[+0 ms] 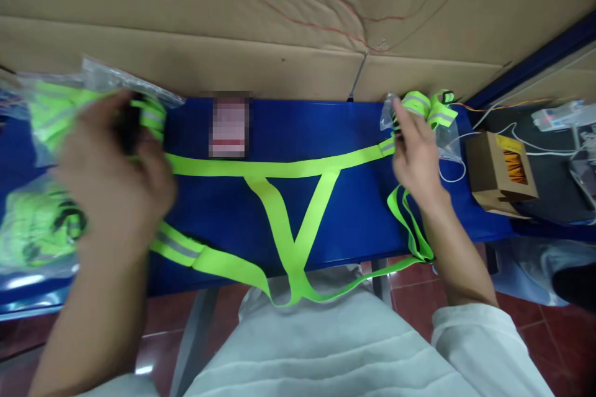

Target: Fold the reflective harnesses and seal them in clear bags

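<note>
A neon yellow strap harness (291,257) with grey reflective strips is spread between my hands. Its straps form a V, and its lower part hangs past the table's front edge. My left hand (118,155), blurred, is closed round the harness's left end, with something black between thumb and fingers. On the other side my right hand (416,149) pinches the right end of the upper strap. A looped strap hangs below my right hand. Just behind that hand lie rolled neon straps (442,113) with a clear bag.
Bagged neon straps (40,223) lie at the left. A blurred pink card (229,127) is at the back of the blue table (298,124). An open cardboard box (498,173), cables and a dark surface are at the right. Brown board rises behind.
</note>
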The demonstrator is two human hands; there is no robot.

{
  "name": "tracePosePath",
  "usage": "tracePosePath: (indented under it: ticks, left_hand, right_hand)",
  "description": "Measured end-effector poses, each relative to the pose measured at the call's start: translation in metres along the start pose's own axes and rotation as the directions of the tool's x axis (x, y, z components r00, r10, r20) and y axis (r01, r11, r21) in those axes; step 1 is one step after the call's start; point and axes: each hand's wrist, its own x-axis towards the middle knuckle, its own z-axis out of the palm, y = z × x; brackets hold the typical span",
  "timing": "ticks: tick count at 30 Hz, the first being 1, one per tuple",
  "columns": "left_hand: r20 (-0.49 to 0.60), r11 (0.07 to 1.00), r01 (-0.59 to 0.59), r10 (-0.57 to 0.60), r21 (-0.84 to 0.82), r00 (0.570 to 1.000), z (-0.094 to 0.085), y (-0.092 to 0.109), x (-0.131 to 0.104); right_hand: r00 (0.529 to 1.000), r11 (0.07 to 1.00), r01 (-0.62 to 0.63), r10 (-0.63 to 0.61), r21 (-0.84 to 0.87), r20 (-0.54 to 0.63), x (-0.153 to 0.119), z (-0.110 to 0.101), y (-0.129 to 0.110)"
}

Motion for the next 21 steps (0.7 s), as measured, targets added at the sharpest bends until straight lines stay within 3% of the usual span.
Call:
tracePosePath:
  ticks: [1, 3, 6, 8, 14, 21]
  left_hand:
    - [0.008, 0.999, 0.004, -0.004, 0.041, 1.000, 0.010, 0.011, 0.000]
    - [0.168, 0.993, -0.094, 0.082, 0.069, 0.982, 0.028, 0.041, -0.002]
    - [0.335, 0.958, -0.262, 0.211, 0.114, 0.918, 0.048, 0.083, -0.009]
    - [0.395, 0.944, -0.311, 0.245, 0.112, 0.885, 0.056, 0.099, -0.016]
    - [0.441, 0.964, -0.266, 0.238, 0.002, 0.866, 0.069, 0.104, -0.034]
    - [0.330, 0.944, -0.311, 0.329, -0.107, 0.885, 0.074, 0.104, -0.042]
  right_hand:
    - [0.999, 1.000, 0.006, -0.005, -0.023, 0.043, 0.001, 0.006, -0.014]
    - [0.990, 0.998, 0.029, -0.021, -0.058, 0.139, 0.003, 0.017, -0.042]
    - [0.963, 0.996, 0.061, -0.043, -0.059, 0.264, 0.003, 0.034, -0.077]
    - [0.950, 0.997, 0.067, -0.049, -0.048, 0.308, 0.001, 0.045, -0.093]
    - [0.933, 0.996, 0.086, -0.083, 0.007, 0.350, -0.016, 0.069, -0.109]
    - [0.958, 0.993, 0.115, -0.104, -0.028, 0.268, -0.021, 0.073, -0.106]
